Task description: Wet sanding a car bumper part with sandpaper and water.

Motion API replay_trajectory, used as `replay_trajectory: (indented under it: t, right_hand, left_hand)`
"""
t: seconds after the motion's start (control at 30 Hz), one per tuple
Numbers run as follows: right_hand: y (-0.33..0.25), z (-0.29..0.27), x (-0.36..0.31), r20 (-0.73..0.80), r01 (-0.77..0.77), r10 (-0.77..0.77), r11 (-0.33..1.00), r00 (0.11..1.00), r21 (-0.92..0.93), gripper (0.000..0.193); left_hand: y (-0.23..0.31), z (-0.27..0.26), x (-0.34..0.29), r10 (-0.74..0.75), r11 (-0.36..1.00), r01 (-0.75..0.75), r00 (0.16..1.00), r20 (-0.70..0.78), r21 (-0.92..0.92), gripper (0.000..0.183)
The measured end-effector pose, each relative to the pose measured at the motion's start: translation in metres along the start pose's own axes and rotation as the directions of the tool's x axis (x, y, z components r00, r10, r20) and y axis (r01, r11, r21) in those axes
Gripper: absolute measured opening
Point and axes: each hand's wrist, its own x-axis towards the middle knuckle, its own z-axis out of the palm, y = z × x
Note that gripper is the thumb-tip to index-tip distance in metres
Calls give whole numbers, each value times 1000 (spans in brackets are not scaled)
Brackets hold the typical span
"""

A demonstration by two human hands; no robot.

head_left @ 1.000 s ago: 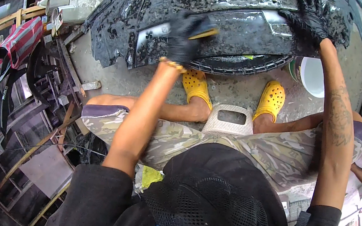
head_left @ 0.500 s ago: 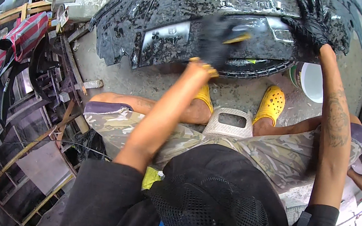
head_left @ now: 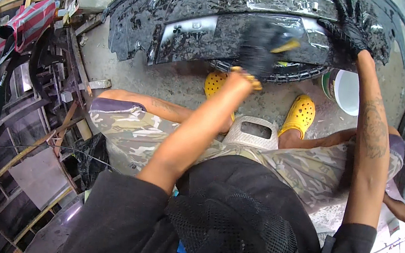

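L hand, motion-blurred, closed on yellow piece, part hidden by glove. R hand splayed on patchy blk panel, upper ctr, top cut off. Tire below, part hidden; concrete floor; 2 yellow clogs mid-frame; clutter lower L.

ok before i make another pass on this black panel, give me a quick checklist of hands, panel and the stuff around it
1. Both hands gloved: ok, the left hand and right hand wear black gloves.
2. Yellow piece in the left hand: ok, it sticks out of the grip; finger placement is blurred.
3. Right hand on the panel: ok, fingers spread over its right part.
4. Panel resting on the tyre: cannot tell, the contact is hidden.
5. Panel surface dry: not ok, it glistens wet.
6. Bucket apart from both hands: ok.
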Motion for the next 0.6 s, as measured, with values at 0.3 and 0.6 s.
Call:
replay_trajectory:
  t: [0.3,0.6]
  right_hand:
    - [-29,-68,-3,-168,253,-209,506,963,824,79]
    - [-267,-63,-68,-131,666,-657,703,743,250,79]
  left_hand:
    - [-49,-95,-31,-420,878,327,877,-235,-349,27]
    - [-91,-159,-60,-565,814,427,738,-368,-393,33]
